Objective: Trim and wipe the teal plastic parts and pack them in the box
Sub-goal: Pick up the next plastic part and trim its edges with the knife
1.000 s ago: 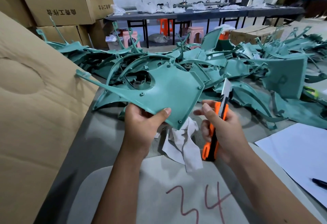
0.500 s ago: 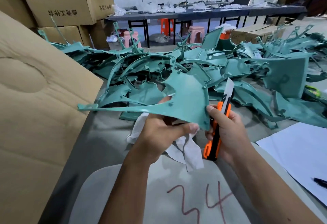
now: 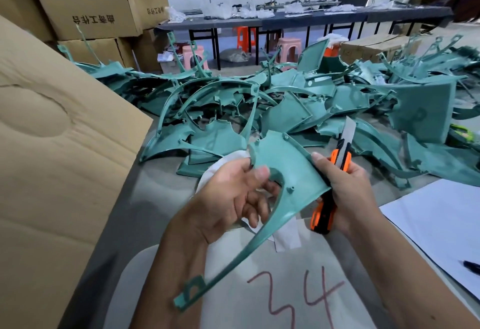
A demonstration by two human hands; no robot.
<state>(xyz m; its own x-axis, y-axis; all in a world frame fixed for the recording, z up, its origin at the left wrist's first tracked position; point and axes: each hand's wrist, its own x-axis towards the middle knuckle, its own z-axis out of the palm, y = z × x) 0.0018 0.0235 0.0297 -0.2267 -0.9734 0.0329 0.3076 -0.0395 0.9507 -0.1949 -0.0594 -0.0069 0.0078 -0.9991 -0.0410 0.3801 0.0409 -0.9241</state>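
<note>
The left hand [image 3: 228,193] pinches a smooth teal plastic part [image 3: 288,172], broad curved panel above, thin arm sweeping down to a tabbed end, with a white cloth [image 3: 223,165] behind. The right hand [image 3: 345,188] grips an orange-and-black utility knife [image 3: 335,172], fingertip on the panel's edge, over the grey table [image 3: 155,198] before a heap of matching parts [image 3: 324,100].

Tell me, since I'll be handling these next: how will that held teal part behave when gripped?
Probably light: the left hand holds the teal part by one edge. Its long thin arm looks likely to flex. The smooth plastic may slip, and the utility knife sits close.
</note>
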